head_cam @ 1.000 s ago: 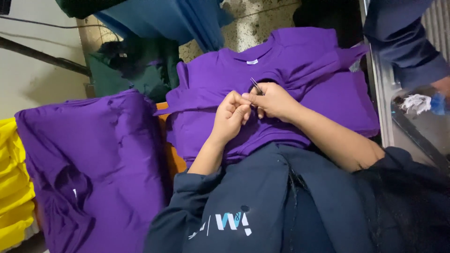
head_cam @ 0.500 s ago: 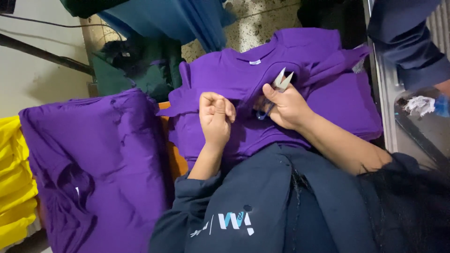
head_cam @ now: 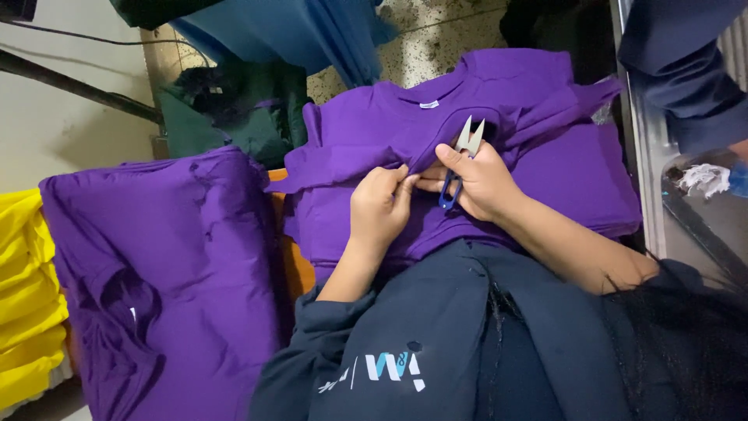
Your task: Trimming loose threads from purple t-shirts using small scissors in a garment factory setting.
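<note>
Pinching a fold of the purple shirt (head_cam: 374, 136), left hand (head_cam: 379, 209) closed; right hand (head_cam: 479, 183) grips thread snips (head_cam: 461, 160) (blades apart, pointing up).

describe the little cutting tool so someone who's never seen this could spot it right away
Start at the purple shirt spread in front of the person, then find the right hand resting on it near the collar. In that hand is a small thread snip: a blue loop handle with two pale metal blades pointing up in an open V. It is the only metal thing among the cloth.
</note>
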